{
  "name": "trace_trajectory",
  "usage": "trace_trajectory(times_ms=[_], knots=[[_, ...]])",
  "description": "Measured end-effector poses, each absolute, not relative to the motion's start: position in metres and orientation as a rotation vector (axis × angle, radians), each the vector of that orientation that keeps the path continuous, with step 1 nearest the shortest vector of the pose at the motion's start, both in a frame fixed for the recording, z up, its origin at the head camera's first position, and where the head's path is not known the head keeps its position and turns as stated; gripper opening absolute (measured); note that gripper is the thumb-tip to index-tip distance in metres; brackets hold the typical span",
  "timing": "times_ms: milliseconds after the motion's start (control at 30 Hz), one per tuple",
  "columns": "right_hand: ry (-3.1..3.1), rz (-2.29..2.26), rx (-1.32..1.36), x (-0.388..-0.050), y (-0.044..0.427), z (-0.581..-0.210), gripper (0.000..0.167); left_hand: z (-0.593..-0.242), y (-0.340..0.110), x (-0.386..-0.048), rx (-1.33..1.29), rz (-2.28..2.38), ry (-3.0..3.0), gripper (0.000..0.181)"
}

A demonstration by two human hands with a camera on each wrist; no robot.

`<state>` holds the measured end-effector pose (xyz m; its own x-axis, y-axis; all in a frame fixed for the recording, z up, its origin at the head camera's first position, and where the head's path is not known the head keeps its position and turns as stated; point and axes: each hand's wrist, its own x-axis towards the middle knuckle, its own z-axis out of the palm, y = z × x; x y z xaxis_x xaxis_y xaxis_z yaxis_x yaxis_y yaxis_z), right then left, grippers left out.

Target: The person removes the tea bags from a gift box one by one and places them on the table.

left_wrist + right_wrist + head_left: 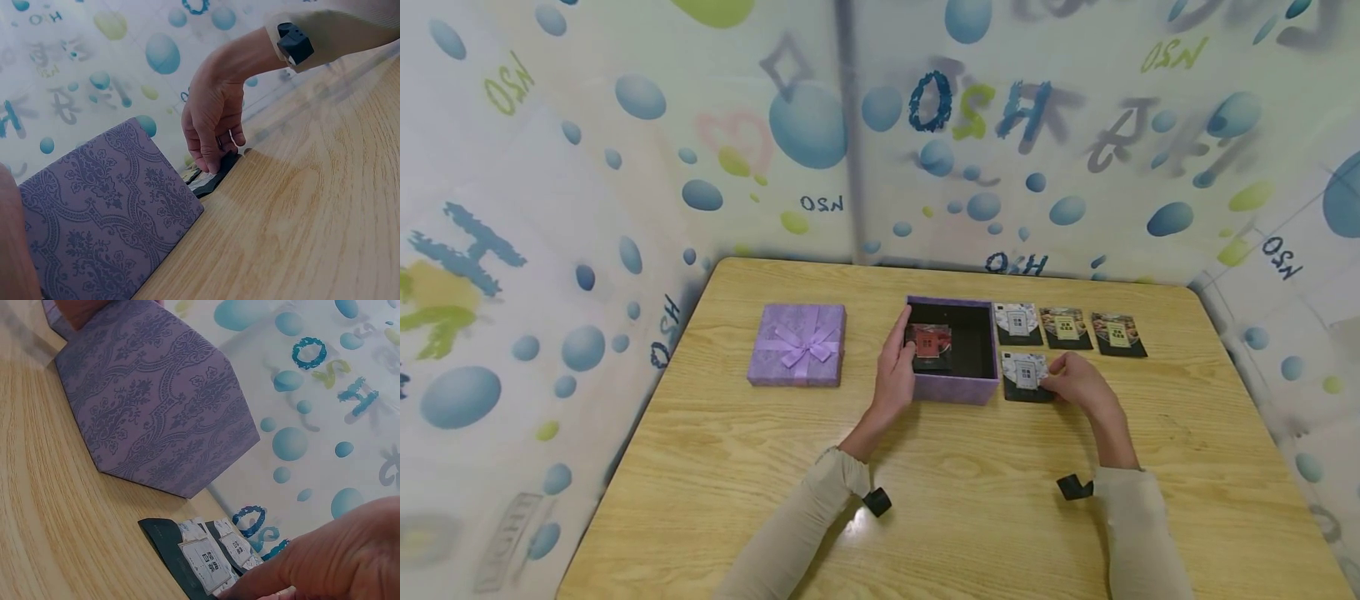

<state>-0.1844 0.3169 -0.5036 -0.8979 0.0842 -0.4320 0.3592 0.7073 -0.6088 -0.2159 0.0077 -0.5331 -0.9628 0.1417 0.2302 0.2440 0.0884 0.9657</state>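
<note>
- Pinching a black-and-white packet [1024, 375] just right of the purple box [955, 390], the right hand [1081, 385] closes its fingers; label characters too small to read.
- The left hand [895, 367] clasps the damask-patterned box's left wall.
- Wood-grain tabletop [970, 483]; "O" and "H" on the far wall [910, 50].

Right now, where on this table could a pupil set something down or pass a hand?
Bare tabletop lies in front of the purple lid and purple box, and from the rightmost packet to the table's right edge. Just right of the box is crowded: four packets lie close together, the right hand pinching one. The left hand narrows the lid-box gap.
</note>
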Motion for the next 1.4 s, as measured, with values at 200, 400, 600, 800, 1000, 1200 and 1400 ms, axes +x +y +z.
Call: trace_trajectory(times_ms=[200,400,600,800,1000,1200,1400], knots=[[2.563,-0.985,0.335,-0.185,0.316,-0.501,0.035,-0.533,0.007,-0.216,-0.395,-2.036,-2.256,0.061],[2.594,-0.938,0.346,-0.184,0.317,-0.499,0.037,-0.534,0.008,-0.217,-0.399,-2.032,-2.242,0.061],[2.616,-0.96,0.399,-0.181,0.317,-0.492,0.043,-0.533,0.01,-0.216,-0.409,-2.021,-2.227,0.061],[2.684,-1.137,0.316,-0.18,0.309,-0.486,0.031,-0.522,0.01,-0.211,-0.4,-2.032,-2.235,0.059],[2.635,-1.335,0.186,-0.182,0.292,-0.479,0.036,-0.504,0.005,-0.206,-0.417,-2.054,-2.243,0.057],[2.647,-1.428,0.121,-0.184,0.275,-0.467,0.034,-0.526,0.008,-0.214,-0.402,-2.014,-2.243,0.058],[2.654,-1.532,-0.04,-0.19,0.253,-0.456,0.028,-0.534,0.009,-0.216,-0.383,-2.013,-2.248,0.06]])
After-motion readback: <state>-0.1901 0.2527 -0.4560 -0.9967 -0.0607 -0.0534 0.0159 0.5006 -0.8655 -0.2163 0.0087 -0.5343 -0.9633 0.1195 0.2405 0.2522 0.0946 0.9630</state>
